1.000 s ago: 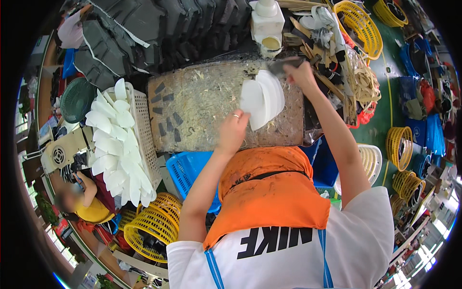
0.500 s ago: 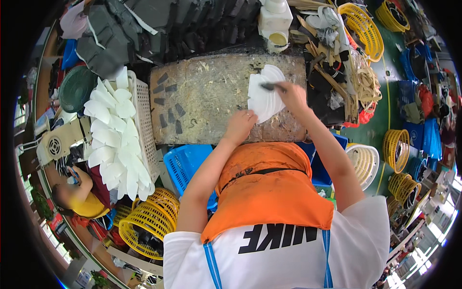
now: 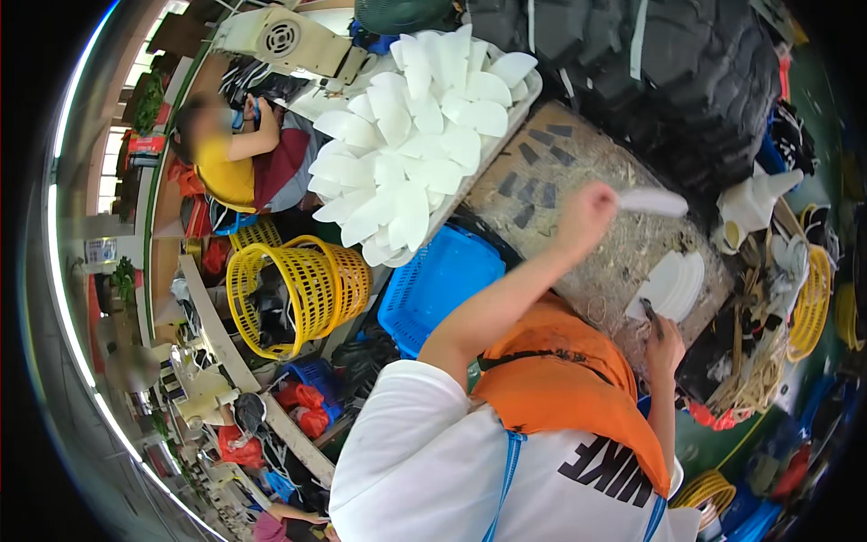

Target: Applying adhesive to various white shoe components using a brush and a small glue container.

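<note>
My left hand (image 3: 589, 217) is raised over the worn, stained board (image 3: 623, 181). Its fingers are closed on the end of a white curved sheet piece (image 3: 652, 200), smeared by motion. To the right, several like pieces lie overlapped in a white stack (image 3: 670, 285) on the board. At the near edge of that stack my right hand (image 3: 664, 348) grips a small dark brush-like tool (image 3: 647, 309); its tip is too small to make out. Small dark grey strips (image 3: 524, 190) lie scattered on the board's far left part.
A crate heaped with white curved pieces (image 3: 406, 135) stands left of the board. Nearer are a blue basket (image 3: 442, 280) and yellow baskets (image 3: 302, 289). Black sheets (image 3: 668, 81) pile up behind; a white bottle-like container (image 3: 754, 203) stands right. Another person (image 3: 230, 163) sits far left.
My view has swung left. My left hand has left the stack and moved left with one white piece in it. My right hand has drawn back to the stack's near edge, still gripping the dark tool.
</note>
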Demonstrator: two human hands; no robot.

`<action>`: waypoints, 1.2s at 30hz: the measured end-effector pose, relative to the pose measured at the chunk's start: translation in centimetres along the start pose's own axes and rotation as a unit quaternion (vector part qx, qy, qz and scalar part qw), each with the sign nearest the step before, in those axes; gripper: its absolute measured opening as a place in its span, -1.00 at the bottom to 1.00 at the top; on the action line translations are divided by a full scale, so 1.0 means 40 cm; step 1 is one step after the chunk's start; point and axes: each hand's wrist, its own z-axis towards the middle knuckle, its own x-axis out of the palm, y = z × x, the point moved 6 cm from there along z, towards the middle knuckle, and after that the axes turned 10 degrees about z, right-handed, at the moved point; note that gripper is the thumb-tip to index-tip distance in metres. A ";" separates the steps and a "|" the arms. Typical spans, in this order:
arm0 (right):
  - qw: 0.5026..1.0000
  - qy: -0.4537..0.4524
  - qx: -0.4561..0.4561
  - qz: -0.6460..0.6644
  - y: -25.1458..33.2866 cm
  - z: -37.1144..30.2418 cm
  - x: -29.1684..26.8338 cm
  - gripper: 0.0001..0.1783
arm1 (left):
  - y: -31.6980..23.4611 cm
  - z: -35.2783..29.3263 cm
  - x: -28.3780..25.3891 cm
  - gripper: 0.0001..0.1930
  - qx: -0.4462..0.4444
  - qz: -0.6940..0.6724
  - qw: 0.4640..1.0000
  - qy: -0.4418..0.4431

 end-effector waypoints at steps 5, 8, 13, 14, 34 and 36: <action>0.998 0.004 0.048 -0.027 0.015 0.010 -0.022 -0.77 | 0.158 0.107 -0.633 -0.86 -0.050 -0.138 0.953 -0.265; 0.999 -0.003 0.042 -0.030 0.026 0.011 -0.023 -0.79 | 0.275 0.129 -0.871 -0.91 -0.045 0.046 0.953 -0.294; 0.999 0.015 0.034 -0.026 0.038 0.023 -0.015 -0.80 | 0.409 0.074 -1.027 -0.87 0.093 0.557 0.795 -0.220; 0.997 0.012 0.064 -0.039 0.029 0.023 -0.016 -0.80 | 0.458 0.056 -1.063 -0.85 0.029 0.583 0.784 -0.209; 0.996 0.027 -0.086 -0.020 -0.027 0.083 -0.021 -0.67 | -0.038 -0.028 0.410 -0.61 0.306 0.235 0.865 0.321; 0.992 0.048 -0.115 -0.009 -0.030 0.025 -0.033 -0.68 | -0.038 -0.073 0.495 -0.58 0.313 0.249 0.852 0.339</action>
